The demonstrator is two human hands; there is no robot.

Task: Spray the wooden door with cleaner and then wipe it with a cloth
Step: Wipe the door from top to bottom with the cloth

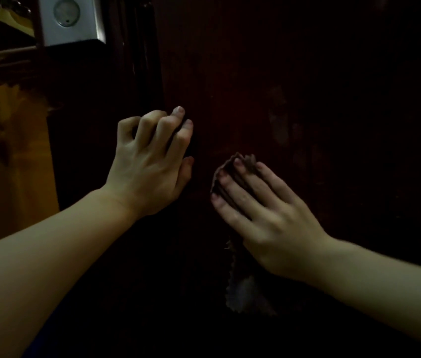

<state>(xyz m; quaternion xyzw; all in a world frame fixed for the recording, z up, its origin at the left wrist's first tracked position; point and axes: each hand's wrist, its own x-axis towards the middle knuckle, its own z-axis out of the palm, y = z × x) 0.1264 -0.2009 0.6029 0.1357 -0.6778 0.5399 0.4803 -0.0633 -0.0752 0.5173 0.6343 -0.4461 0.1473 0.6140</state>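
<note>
The dark wooden door (333, 99) fills most of the view and is dimly lit. My right hand (263, 213) lies flat against it with straight fingers, pressing a brown cloth (246, 164) onto the wood. The cloth's ragged lower end (243, 293) hangs below my palm. My left hand (152, 156) is further left and higher, near the door's raised moulding. Its fingers are curled round a small dark object (187, 140) that is too dim to identify. No spray bottle is plainly visible.
A silver lock plate (70, 19) with a round knob sits at the top left, on the door's edge. Left of the door is a yellow-orange surface (10, 164) in shadow. A pale wooden piece (0, 19) shows in the top left corner.
</note>
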